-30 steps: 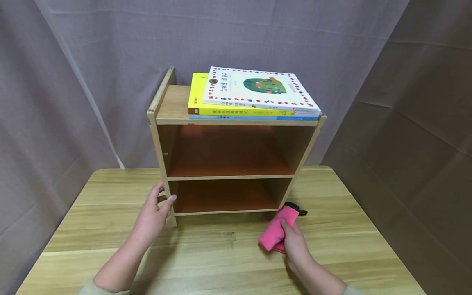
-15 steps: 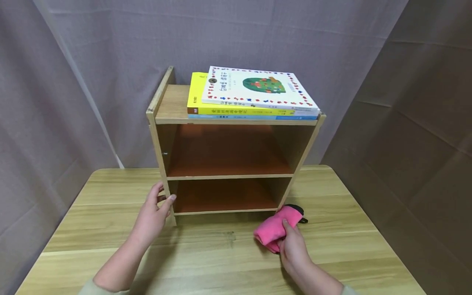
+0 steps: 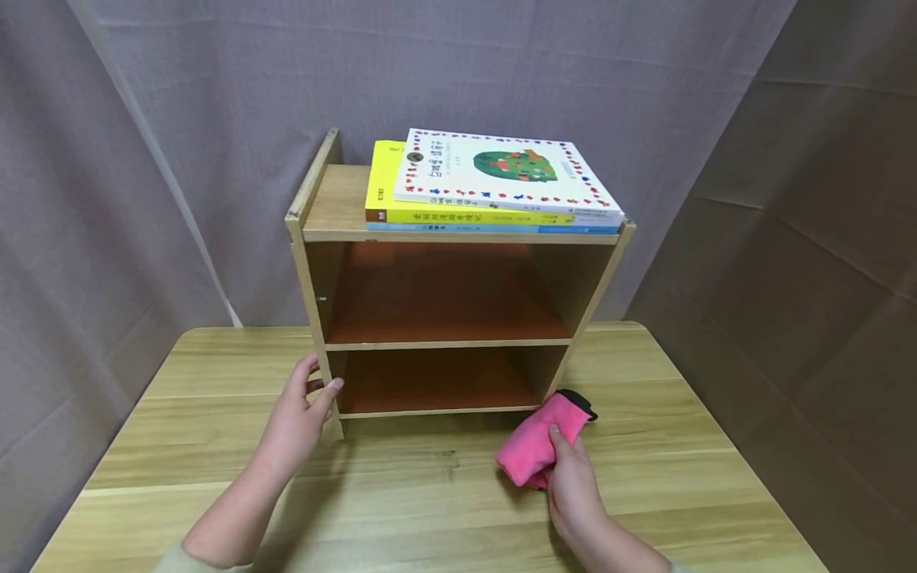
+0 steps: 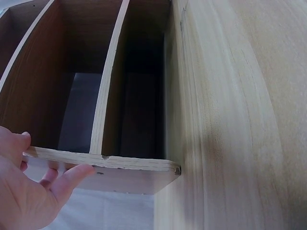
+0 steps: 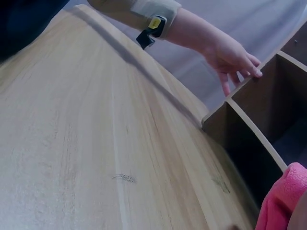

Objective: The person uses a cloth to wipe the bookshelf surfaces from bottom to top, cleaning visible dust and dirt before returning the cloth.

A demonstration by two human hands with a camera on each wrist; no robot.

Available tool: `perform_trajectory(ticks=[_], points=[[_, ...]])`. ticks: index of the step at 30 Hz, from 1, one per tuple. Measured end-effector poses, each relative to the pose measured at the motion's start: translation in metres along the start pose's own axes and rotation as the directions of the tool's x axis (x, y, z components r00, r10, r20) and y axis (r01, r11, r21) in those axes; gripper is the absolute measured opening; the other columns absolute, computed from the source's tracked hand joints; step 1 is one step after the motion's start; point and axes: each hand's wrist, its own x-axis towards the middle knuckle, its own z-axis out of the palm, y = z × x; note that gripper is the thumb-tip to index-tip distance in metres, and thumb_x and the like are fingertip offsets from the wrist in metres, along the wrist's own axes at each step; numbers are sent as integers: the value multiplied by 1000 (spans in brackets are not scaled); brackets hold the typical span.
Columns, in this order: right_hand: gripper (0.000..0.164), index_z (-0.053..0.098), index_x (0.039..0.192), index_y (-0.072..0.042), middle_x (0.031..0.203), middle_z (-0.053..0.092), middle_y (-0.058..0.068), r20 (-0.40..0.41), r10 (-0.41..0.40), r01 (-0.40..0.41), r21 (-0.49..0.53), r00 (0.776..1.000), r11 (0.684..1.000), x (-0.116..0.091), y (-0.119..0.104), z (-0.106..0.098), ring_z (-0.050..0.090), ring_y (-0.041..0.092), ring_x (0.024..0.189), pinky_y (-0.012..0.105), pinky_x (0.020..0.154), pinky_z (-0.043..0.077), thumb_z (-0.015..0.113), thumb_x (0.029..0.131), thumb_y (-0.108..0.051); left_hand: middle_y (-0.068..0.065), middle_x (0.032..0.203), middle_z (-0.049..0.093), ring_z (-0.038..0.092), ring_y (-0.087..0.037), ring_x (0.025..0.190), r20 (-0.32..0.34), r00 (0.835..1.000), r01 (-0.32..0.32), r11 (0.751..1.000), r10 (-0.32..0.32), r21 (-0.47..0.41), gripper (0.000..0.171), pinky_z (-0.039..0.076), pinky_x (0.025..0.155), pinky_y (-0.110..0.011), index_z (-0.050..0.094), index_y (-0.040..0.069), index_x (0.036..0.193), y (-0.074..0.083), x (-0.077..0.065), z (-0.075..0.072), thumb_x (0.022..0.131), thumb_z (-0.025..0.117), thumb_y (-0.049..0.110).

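Observation:
A small wooden shelf (image 3: 447,345) with brown inner boards stands upright on the table. My left hand (image 3: 297,418) grips the front of its left side panel low down, thumb at the front edge and fingers along the outer face. The left wrist view shows this hand (image 4: 36,191) on the panel's edge. My right hand (image 3: 575,477) holds a folded pink cloth (image 3: 533,446) with a black end and a small loop, thumb on top. The cloth lies against the shelf's lower right front corner. In the right wrist view, the pink cloth (image 5: 288,196) overlaps that corner.
Several books lie flat on the shelf's top board, a white picture book (image 3: 501,171) uppermost over a yellow book (image 3: 383,179). The wooden table (image 3: 401,509) extends in front and to both sides. Grey curtains (image 3: 215,159) hang behind, and a brown cloth wall (image 3: 802,263) is at the right.
My right hand shifts slightly about the shelf's lower right corner, and the pink cloth tilts and bunches differently in it. My left hand and the shelf stay in place.

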Motion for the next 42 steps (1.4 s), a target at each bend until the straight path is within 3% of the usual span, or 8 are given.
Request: perform_trajectory(ticks=[5, 13, 20, 27, 31, 35, 39, 42], points=[[32, 41, 131, -6, 88, 58, 1, -16, -46, 45, -57, 999, 997, -1, 2, 0, 57, 12, 74, 30, 66, 49, 35, 109, -29, -11, 154, 32, 46, -34, 129, -7, 1000, -5, 1000, 5, 12, 50, 53, 89, -47, 34, 18, 149, -2, 0, 0, 104, 54, 26], [35, 47, 137, -4, 122, 54, 7, -42, -213, 200, -211, 976, 957, -2, 1, -1, 52, 9, 109, 20, 90, 44, 43, 108, -23, -12, 155, 31, 45, -34, 130, -4, 1000, -1, 1000, 1, 9, 51, 53, 89, -47, 34, 18, 149, -1, -1, 0, 103, 54, 28], [33, 60, 132, 0, 140, 45, 0, 52, -468, 457, -336, 882, 823, 4, 6, -2, 39, 11, 128, 15, 101, 35, 54, 99, 2, -12, 155, 31, 45, -34, 130, -1, 1000, 5, 1000, -5, 5, 52, 53, 90, -46, 33, 17, 150, 0, 0, -1, 103, 55, 27], [38, 63, 133, -9, 143, 44, 2, 176, -542, 557, -449, 822, 699, 12, 14, -3, 39, 12, 130, 12, 103, 30, 60, 96, 1, -11, 155, 32, 46, -34, 130, -1, 1000, 13, 1000, -12, 7, 52, 54, 88, -45, 34, 18, 149, -1, 0, -1, 103, 56, 25], [44, 65, 132, -18, 138, 50, 0, 258, -606, 634, -529, 753, 564, 17, 16, -3, 41, 18, 128, 15, 104, 29, 65, 93, 1, -12, 155, 31, 44, -35, 131, 4, 1000, 10, 1000, -10, -3, 52, 53, 89, -46, 33, 16, 150, 1, 0, -2, 103, 55, 25], [51, 65, 132, -13, 135, 54, 5, 347, -663, 689, -630, 663, 359, 23, 19, -4, 44, 27, 127, 27, 105, 31, 71, 84, 2, -12, 155, 31, 44, -35, 131, 10, 1000, 16, 1000, -16, 1, 53, 53, 90, -46, 32, 16, 150, 1, 0, -2, 103, 55, 26], [56, 64, 132, -9, 135, 54, 11, 458, -651, 698, -698, 605, 157, 27, 19, -3, 46, 33, 126, 44, 105, 33, 74, 77, -3, -12, 155, 31, 44, -35, 131, 12, 1000, 22, 1000, -22, 0, 54, 53, 91, -46, 32, 16, 150, 2, -1, -3, 103, 55, 29], [54, 67, 130, -11, 133, 56, 11, 529, -624, 701, -712, 575, 43, 29, 17, -1, 48, 34, 125, 52, 104, 35, 76, 76, -8, -12, 155, 30, 44, -35, 132, 13, 1000, 20, 1000, -20, -7, 54, 53, 91, -46, 32, 15, 150, 2, 0, -3, 103, 55, 29]])
